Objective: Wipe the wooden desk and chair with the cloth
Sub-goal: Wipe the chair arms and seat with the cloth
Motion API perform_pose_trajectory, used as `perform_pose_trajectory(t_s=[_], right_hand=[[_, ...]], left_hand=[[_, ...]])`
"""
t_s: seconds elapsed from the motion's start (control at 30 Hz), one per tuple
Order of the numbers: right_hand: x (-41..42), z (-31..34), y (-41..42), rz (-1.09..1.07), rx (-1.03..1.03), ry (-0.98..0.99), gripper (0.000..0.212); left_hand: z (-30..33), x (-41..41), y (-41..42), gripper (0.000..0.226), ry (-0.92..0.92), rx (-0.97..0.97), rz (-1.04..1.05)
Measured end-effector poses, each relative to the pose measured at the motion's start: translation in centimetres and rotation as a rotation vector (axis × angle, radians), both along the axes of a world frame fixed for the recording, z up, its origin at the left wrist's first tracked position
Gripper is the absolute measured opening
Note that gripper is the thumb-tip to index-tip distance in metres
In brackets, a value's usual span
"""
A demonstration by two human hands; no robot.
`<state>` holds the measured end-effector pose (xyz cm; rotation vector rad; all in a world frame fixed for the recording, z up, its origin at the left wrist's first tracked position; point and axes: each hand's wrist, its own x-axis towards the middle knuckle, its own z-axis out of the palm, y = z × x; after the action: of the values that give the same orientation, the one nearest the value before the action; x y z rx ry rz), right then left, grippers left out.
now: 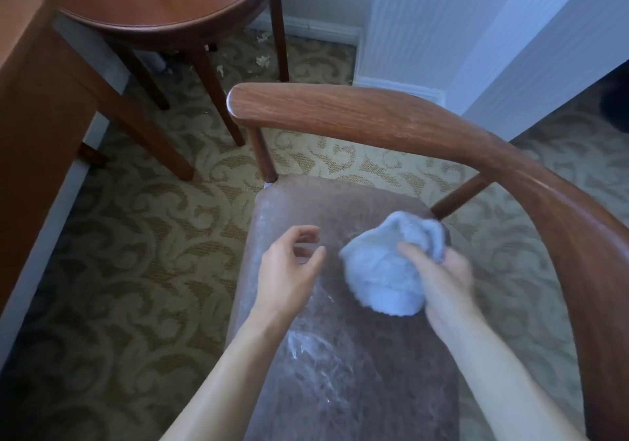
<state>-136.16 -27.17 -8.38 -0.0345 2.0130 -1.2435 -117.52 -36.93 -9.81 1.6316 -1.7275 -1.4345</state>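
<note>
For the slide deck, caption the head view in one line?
Right hand grips a bunched blue cloth over the chair seat; left hand hovers empty.

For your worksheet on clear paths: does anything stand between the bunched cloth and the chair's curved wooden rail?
Nothing visible does. The right hand grips the cloth above the seat, and only open air lies between it and the rail. The left hand hovers beside it.

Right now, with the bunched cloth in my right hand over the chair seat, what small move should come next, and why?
Probably lower the bunched pale blue cloth, gripped by the right hand, onto the brown plastic-covered chair seat and wipe its whitish streaks; the left hand hovers free.
</note>
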Motion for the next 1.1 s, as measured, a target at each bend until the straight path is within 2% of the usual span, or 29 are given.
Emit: perform_pose_trajectory(t_s=[0.07, 0.13, 0.2, 0.27, 0.33, 0.4, 0.47, 0.53, 0.6, 0.73, 0.9, 1.1], right_hand=[[-1.7, 0.1, -0.3, -0.026, 0.061, 0.415, 0.027], [-2.4, -0.7, -1.1, 0.109, 0.112, 0.673, 0.033], [-1.8, -2.7, -2.6, 0.380, 0.168, 0.757, 0.047], [0.2, -5.6, -4.1, 0.754, 0.324, 0.782, 0.071], [1.7, -7.9, -4.4, 0.929, 0.439, 0.838, 0.075], [1.6, -8.8, -4.3, 0.852, 0.398, 0.934, 0.070], [1.2, -9.4, -4.1, 0.783, 0.375, 1.007, 0.076], [1.1, -10.1, -4.0, 0.847, 0.460, 0.990, 0.088], [1.5, -10.8, -3.9, 0.906, 0.552, 1.001, 0.089], [1.6, -11.4, -4.1, 0.869, 0.568, 1.025, 0.087], [0.6, -12.3, -4.4, 0.831, 0.529, 1.058, 0.079], [1.4, -12.7, -7.1, 0.802, 0.584, 1.025, 0.075]], left_hand=[[-0.3, 0.6, -0.4, 0.027, -0.133, -0.108, -0.032], [-1.1, 0.7, -0.6, 0.031, -0.238, -0.206, -0.138], [-2.1, 0.3, -0.6, 0.037, -0.304, -0.252, -0.252], [-3.1, -0.2, -0.4, 0.045, -0.349, -0.233, -0.292], [-4.1, -0.2, -0.4, 0.051, -0.413, -0.246, -0.298], [-5.0, 0.1, -0.5, 0.056, -0.475, -0.282, -0.318], [-5.9, 0.4, -0.6, 0.063, -0.571, -0.324, -0.359], [-7.0, 0.8, -0.8, 0.070, -0.682, -0.348, -0.388], [-8.2, 1.8, -0.9, 0.072, -0.751, -0.333, -0.404], [-10.5, 4.1, -0.9, 0.069, -0.748, -0.408, -0.458], [-11.6, 4.3, -0.8, 0.066, -0.720, -0.452, -0.435], [-12.1, 4.5, -0.8, 0.065, -0.694, -0.477, -0.435]])
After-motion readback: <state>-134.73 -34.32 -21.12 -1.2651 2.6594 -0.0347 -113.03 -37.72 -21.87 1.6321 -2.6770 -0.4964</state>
